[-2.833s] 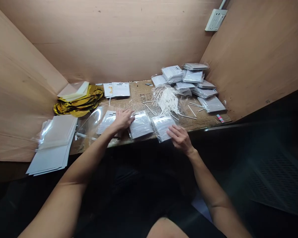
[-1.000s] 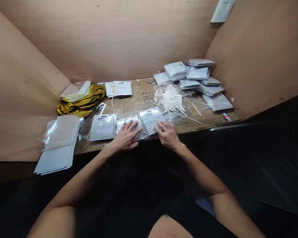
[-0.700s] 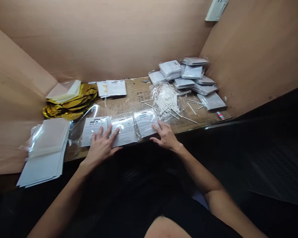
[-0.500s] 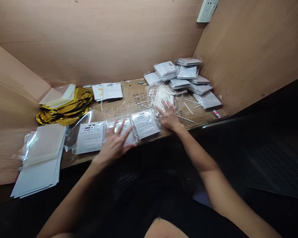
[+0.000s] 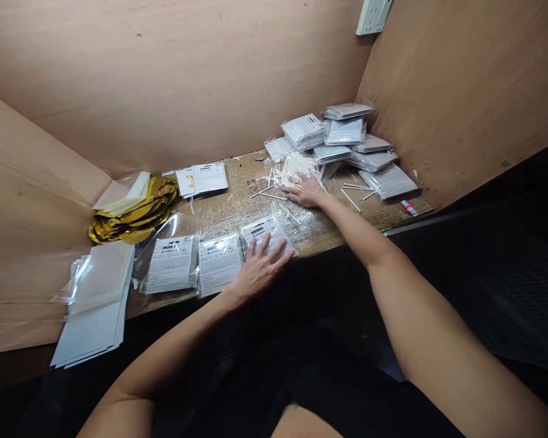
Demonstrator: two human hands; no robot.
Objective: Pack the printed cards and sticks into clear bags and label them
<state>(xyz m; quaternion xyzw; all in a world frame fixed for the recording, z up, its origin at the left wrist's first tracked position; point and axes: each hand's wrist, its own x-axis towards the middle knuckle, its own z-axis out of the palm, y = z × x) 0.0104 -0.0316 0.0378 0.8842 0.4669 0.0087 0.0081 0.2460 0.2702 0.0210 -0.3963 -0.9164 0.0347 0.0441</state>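
My left hand [image 5: 262, 267] lies with fingers spread over the rightmost of three card packs in clear bags along the front edge; this pack [image 5: 260, 230] is partly covered by it. The middle pack [image 5: 220, 261] and the left pack [image 5: 171, 263] lie beside it, printed side up. Farther back, my right hand [image 5: 305, 190] rests on a heap of short white paper sticks [image 5: 296, 167], its fingers loosely spread over them. A few loose sticks [image 5: 288, 213] are scattered around the heap on the board.
Bagged card packs [image 5: 347, 131] are piled at the back right. Gold foil pieces [image 5: 132, 222] and a stack of white cards with clear bags [image 5: 91, 322] stand at left. Two printed cards [image 5: 210, 177] lie behind. A small pink-banded item [image 5: 410, 208] sits near the right edge.
My left hand has moved right, from the middle pack to the rightmost one. My right hand has shifted back, farther onto the stick heap. The view has tilted slightly.
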